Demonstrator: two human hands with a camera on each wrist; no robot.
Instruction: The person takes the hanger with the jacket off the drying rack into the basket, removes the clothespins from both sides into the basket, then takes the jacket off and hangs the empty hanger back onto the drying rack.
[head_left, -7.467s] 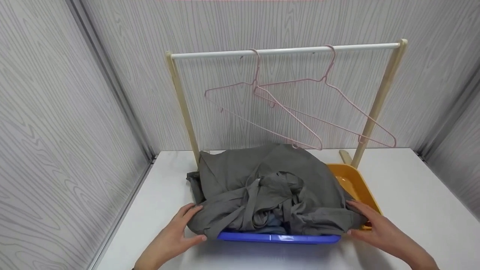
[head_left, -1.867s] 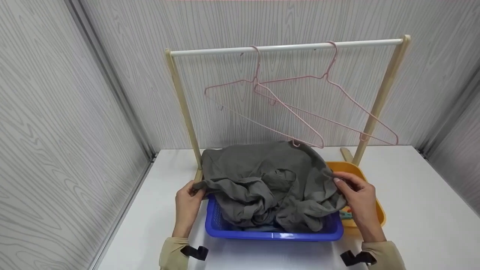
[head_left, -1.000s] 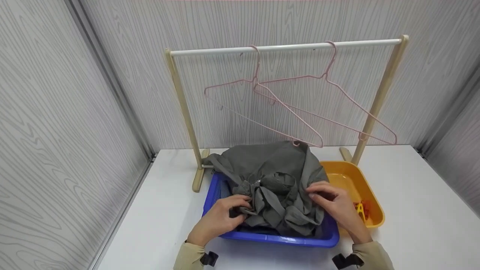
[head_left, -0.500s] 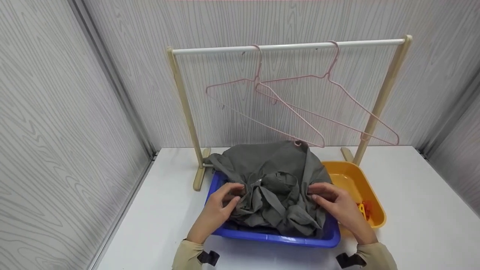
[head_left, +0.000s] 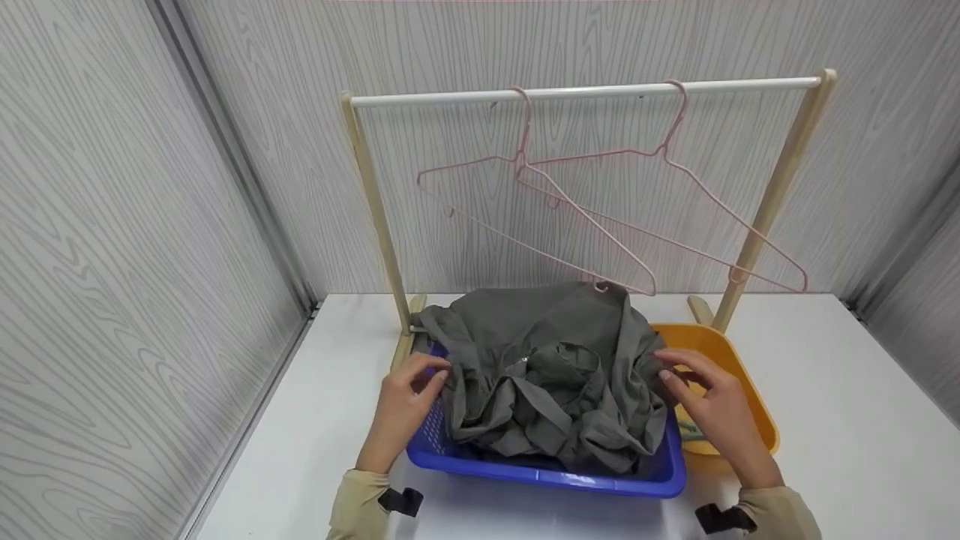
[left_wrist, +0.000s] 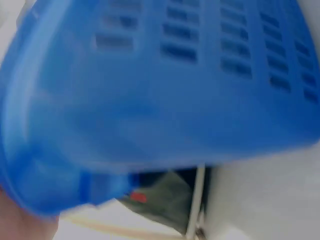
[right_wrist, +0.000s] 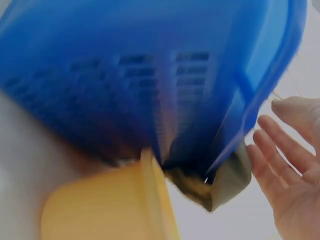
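Note:
A bunched dark grey garment point(head_left: 555, 367) fills the blue basket point(head_left: 540, 476) and spills over its back edge. At the basket's left side my left hand point(head_left: 401, 401) pinches the garment's edge between thumb and index finger. My right hand point(head_left: 709, 397) is at the garment's right side, fingertips against the cloth. In the right wrist view, the fingers point(right_wrist: 280, 150) are loosely straight and the thumb stands apart from them. The left wrist view mostly shows the basket's slotted wall point(left_wrist: 175, 100), hiding that hand's grip.
A yellow tray point(head_left: 739, 360) with small clips in it, partly covered by my right hand, stands to the right. Behind, two pink hangers point(head_left: 574, 206) point(head_left: 716, 199) hang from the white bar point(head_left: 600, 92) of a wooden rack. Everything stands on a white table point(head_left: 840, 390).
From over the middle of the garment, both hands have moved outward, left hand to the left and right hand to the right. The cloth is spread wider across the basket.

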